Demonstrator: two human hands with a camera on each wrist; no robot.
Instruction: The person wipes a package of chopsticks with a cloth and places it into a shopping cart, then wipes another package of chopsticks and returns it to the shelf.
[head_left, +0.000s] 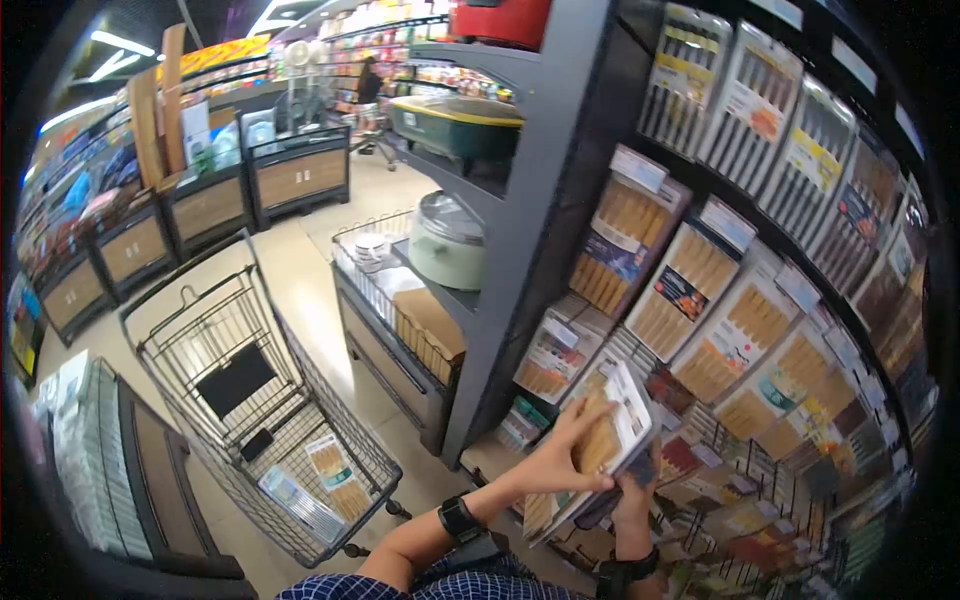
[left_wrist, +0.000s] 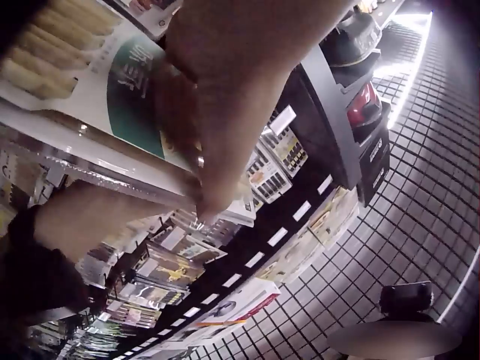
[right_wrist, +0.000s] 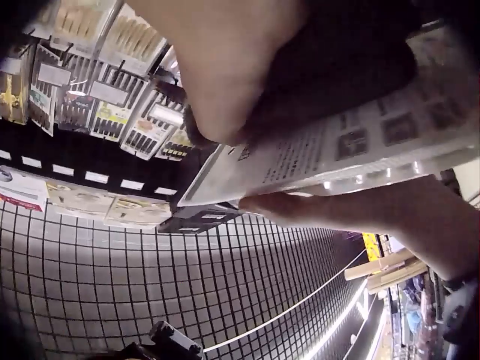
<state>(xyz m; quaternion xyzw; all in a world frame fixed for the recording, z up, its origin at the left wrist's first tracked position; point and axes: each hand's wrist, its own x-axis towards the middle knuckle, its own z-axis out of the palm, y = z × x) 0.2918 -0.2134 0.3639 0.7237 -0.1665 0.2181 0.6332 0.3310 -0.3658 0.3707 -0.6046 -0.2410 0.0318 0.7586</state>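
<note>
In the head view, a clear-fronted package of light wooden chopsticks [head_left: 600, 440] is held tilted before the shelf. My left hand [head_left: 560, 460] grips it, fingers across the front and thumb at the lower edge. From below, my right hand [head_left: 632, 508] holds its lower right part. The left wrist view shows the package front with a green label [left_wrist: 135, 86], my left hand [left_wrist: 232, 82] over one end and my right hand [left_wrist: 97, 217] beneath. Printed text covers the back [right_wrist: 315, 157] in the right wrist view, beside my right hand [right_wrist: 225, 67]; a dark object there is unclear.
A shopping cart [head_left: 300, 400] stands at the left with two packages [head_left: 338, 478] inside. Packaged chopsticks [head_left: 685, 290] hang on the rack at the right. A grey shelf post [head_left: 540, 190] rises between rack and cookware. A person [head_left: 368, 88] is far back in the aisle.
</note>
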